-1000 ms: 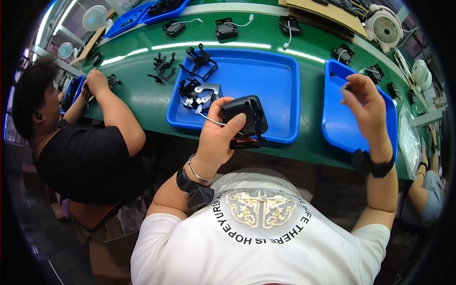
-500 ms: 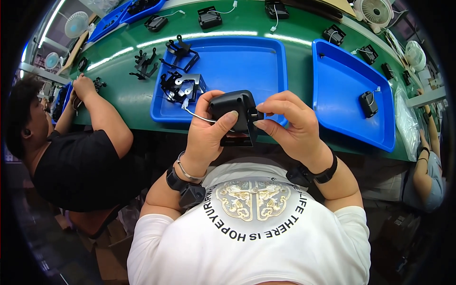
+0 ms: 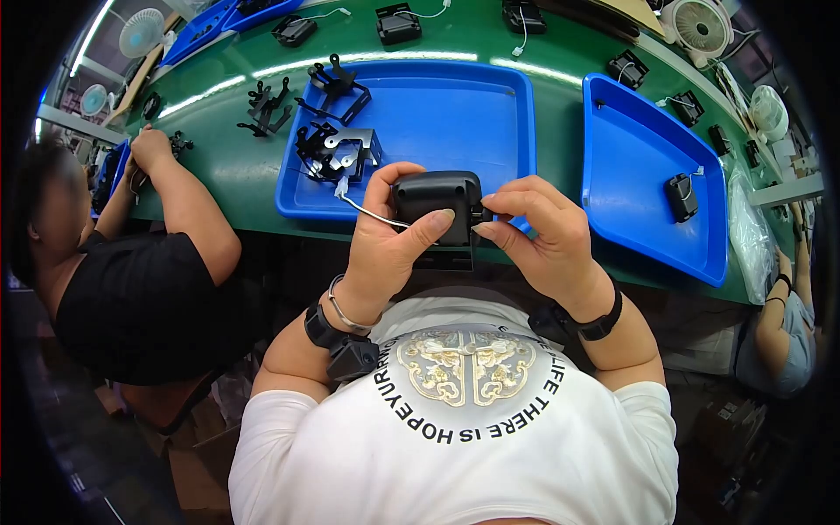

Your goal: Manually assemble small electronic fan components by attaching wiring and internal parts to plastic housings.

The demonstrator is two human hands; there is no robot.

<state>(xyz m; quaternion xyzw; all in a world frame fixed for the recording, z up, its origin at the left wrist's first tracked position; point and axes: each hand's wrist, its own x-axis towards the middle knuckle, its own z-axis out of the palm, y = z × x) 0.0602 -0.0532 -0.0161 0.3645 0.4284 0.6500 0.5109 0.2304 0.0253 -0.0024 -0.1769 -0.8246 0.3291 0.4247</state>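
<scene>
My left hand (image 3: 385, 236) is closed round a black rounded plastic housing (image 3: 430, 194), thumb across its face and fingers behind. A dark flat bracket (image 3: 448, 261) shows under the housing. From its left side runs a white cable (image 3: 372, 214) ending in a white connector (image 3: 341, 187). My right hand (image 3: 551, 241) pinches a small dark knob-like part (image 3: 483, 213) at the housing's right side; the fingertips partly hide it. Both hands are in front of a blue tray (image 3: 455, 131), where black metal brackets (image 3: 337, 150) lie at the left end.
A second blue tray (image 3: 612, 192) at right holds one black unit (image 3: 680, 198). More black cabled units (image 3: 398, 24) line the far side of the green table (image 3: 210, 140). A loose bracket (image 3: 265, 107) lies left of the near tray. A co-worker (image 3: 140, 289) sits at left, another person (image 3: 774, 341) at right.
The housing has turned slightly in my left hand, its face now more level. My right fingers stay at its right side. The view has shifted a little.
</scene>
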